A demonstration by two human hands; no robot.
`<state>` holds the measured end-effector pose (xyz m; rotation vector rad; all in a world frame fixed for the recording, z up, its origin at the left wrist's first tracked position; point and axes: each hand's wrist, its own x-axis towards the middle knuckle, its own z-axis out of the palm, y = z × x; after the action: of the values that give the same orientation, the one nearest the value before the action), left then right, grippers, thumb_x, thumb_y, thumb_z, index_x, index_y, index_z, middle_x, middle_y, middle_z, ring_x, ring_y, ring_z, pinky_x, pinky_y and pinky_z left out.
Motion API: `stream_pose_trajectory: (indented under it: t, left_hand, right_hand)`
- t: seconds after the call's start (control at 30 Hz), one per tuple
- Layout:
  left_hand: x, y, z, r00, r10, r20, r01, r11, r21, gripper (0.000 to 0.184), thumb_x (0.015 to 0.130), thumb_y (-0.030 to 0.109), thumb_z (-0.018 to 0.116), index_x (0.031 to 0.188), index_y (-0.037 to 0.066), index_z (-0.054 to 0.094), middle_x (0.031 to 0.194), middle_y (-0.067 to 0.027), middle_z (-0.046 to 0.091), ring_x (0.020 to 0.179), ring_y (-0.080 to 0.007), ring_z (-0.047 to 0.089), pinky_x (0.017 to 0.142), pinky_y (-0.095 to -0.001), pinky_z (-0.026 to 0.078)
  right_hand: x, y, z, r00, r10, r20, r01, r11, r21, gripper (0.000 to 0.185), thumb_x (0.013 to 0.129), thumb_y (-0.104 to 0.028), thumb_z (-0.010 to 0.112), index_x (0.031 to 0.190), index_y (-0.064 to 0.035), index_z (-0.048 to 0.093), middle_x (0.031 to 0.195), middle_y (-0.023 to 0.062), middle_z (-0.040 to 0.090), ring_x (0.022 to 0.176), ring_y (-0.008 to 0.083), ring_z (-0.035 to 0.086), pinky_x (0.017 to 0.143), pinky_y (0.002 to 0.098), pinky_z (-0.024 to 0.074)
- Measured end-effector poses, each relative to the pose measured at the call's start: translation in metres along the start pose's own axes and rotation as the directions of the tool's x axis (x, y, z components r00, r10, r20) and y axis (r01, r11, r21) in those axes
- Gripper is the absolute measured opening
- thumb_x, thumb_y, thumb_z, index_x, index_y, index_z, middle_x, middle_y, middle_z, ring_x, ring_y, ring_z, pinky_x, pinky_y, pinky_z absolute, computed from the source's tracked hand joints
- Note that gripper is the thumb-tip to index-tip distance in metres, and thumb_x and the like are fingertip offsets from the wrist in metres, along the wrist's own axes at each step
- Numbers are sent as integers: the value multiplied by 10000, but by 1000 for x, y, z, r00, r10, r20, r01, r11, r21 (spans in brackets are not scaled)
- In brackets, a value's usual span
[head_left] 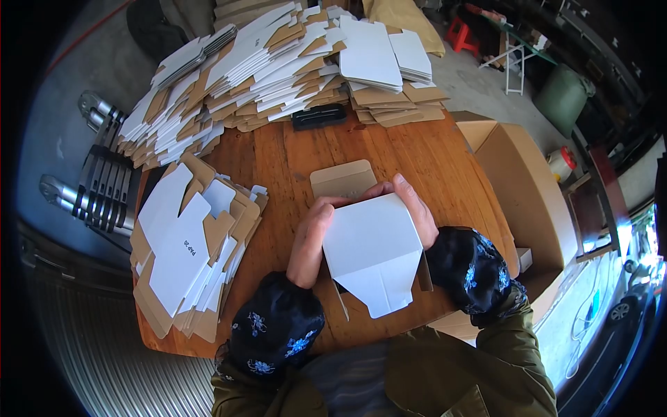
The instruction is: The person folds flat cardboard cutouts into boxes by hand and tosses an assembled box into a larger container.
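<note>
A partly folded white box (373,233) stands at the near part of the wooden table, its near flaps hanging open toward me. My left hand (310,240) is wrapped round its left side, and my right hand (415,208) holds the right side near the far corner. Beyond the hands a brown inner flap (343,178) sticks up. Some fingertips are hidden behind the box. To the left lies a pile of flat unfolded cartons (182,243), the top one printed with black letters.
Large stacks of flat cartons (264,62) cover the far side of the wooden table (278,163). A black tray (319,117) lies before them. An open cardboard box (517,187) stands right of the table. A red stool (462,36) is farther back.
</note>
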<state>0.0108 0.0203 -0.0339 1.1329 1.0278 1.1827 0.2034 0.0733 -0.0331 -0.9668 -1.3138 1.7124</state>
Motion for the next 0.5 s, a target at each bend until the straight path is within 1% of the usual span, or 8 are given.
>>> stream_pose_trajectory:
  t: [0.1, 0.17, 0.2, 0.27, 0.3, 0.4, 0.5]
  left_hand:
    - [3, -16, -7, 995, 67, -71, -60, 994, 94, 567, 1005, 472, 341, 1115, -46, 542, 1071, -119, 556, 1015, -189, 526, 928, -320, 401]
    - [-2, -12, -6, 982, 46, -184, -16, 987, 161, 596, 1008, 502, 348, 1118, -60, 511, 1078, -131, 521, 1022, -199, 510, 939, -321, 392]
    - [-4, -8, -4, 969, 40, -242, 8, 981, 193, 611, 1009, 517, 352, 1120, -67, 496, 1082, -137, 504, 1025, -204, 501, 945, -321, 388]
    - [-7, -6, -2, 964, 47, -262, 10, 977, 212, 639, 1003, 542, 371, 1128, -77, 469, 1101, -146, 479, 1043, -209, 487, 960, -325, 377]
    - [-8, -5, 0, 961, 51, -271, 11, 975, 221, 654, 1000, 554, 381, 1131, -82, 456, 1111, -151, 466, 1053, -212, 479, 967, -327, 371]
    - [-9, -5, 2, 967, -4, -254, 41, 989, 141, 679, 993, 571, 381, 1148, -88, 437, 1142, -166, 441, 1083, -219, 458, 980, -334, 363]
    - [-11, -8, 7, 960, 24, -280, 18, 989, 145, 707, 985, 593, 381, 1157, -91, 430, 1146, -163, 433, 1081, -218, 457, 984, -337, 361]
  right_hand:
    - [-2, -3, 1, 998, -46, -49, 41, 995, -90, 681, 1016, -567, 282, 1078, 21, 619, 926, 106, 663, 865, 176, 620, 793, 309, 489]
    - [-1, -2, -1, 991, -89, -95, 72, 983, -170, 666, 1018, -558, 298, 1084, 22, 617, 947, 112, 655, 890, 178, 611, 811, 308, 482]
    - [1, 0, -4, 986, -122, -116, 88, 962, -258, 654, 1017, -554, 309, 1097, 20, 611, 959, 115, 648, 908, 178, 605, 822, 307, 477]
    - [4, 2, -11, 970, -193, -146, 114, 897, -428, 632, 1016, -546, 332, 1122, 16, 600, 985, 122, 634, 943, 178, 591, 845, 306, 466]
    - [4, 1, -10, 979, -150, -138, 90, 925, -368, 632, 1014, -550, 335, 1147, 14, 588, 1001, 123, 627, 954, 178, 586, 852, 306, 463]
    - [-3, -8, -5, 994, -33, -100, 12, 979, -205, 644, 1008, -564, 341, 1223, 9, 543, 1039, 125, 609, 973, 179, 575, 862, 308, 458]
    - [-6, -13, 1, 998, 36, -47, -40, 995, -92, 662, 1005, -574, 343, 1286, 4, 499, 1053, 122, 603, 964, 178, 575, 853, 308, 460]
